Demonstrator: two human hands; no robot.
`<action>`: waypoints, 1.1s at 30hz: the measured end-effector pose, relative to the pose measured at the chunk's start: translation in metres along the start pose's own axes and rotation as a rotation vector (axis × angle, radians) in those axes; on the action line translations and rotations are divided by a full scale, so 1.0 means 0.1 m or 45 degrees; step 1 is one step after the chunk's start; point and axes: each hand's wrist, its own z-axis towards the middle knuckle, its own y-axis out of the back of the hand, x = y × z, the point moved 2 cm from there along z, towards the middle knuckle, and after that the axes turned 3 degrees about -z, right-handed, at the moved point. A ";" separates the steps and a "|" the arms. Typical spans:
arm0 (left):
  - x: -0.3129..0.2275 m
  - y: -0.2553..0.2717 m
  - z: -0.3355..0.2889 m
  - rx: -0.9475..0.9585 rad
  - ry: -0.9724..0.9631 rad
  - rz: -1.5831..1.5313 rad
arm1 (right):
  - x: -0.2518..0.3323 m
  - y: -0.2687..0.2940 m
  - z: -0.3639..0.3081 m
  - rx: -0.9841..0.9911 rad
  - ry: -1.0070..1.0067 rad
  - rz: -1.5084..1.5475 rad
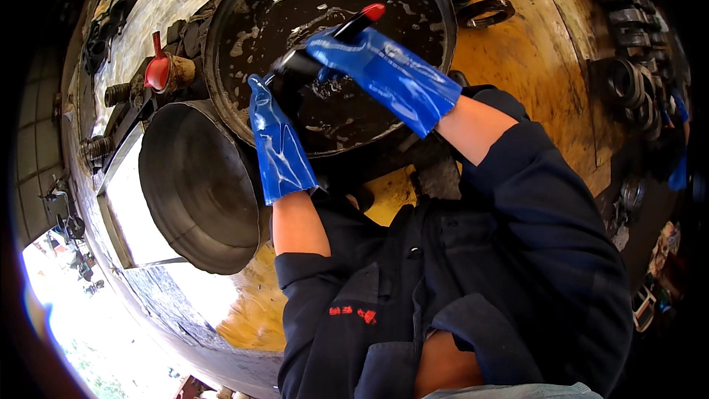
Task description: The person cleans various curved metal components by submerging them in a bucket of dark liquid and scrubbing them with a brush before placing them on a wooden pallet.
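Both my hands wear long blue rubber gloves, wet and shiny, above a wide round basin (218, 83) of dark, foamy liquid. My right hand (343, 52) is closed around a black-handled tool (353, 25) with a red end; its working end is hard to make out. On the left, my left hand (267, 111) grips a dark part (299, 66), whose shape is blurred and partly covered by the gloves. The tool and the part meet or overlap between my hands, over the liquid.
An empty-looking round metal tub (196, 188) leans left of the basin. Beyond it stands a rusty can (181, 72) beside a red funnel-shaped object (157, 70). A dark ring (485, 13) lies on the stained yellow surface at right, with several metal parts (628, 37) along the far edge.
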 end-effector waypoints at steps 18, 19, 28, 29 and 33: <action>-0.03 -0.33 -0.15 0.043 -0.493 0.839 | -0.34 0.70 -0.13 -0.313 -0.349 -0.146; -0.06 -0.43 -0.15 0.015 -0.375 0.716 | -0.43 0.73 -0.18 -0.317 -0.429 -0.028; -0.44 -1.06 0.51 0.603 0.168 1.869 | -0.64 0.61 0.04 -0.231 -0.525 -0.404; -0.50 -0.92 0.58 0.791 -0.087 1.984 | -0.49 0.57 0.06 -0.188 -0.603 -0.407; -0.53 -1.42 0.05 0.782 -0.488 2.479 | -0.36 0.83 -0.05 -0.211 -0.632 -0.351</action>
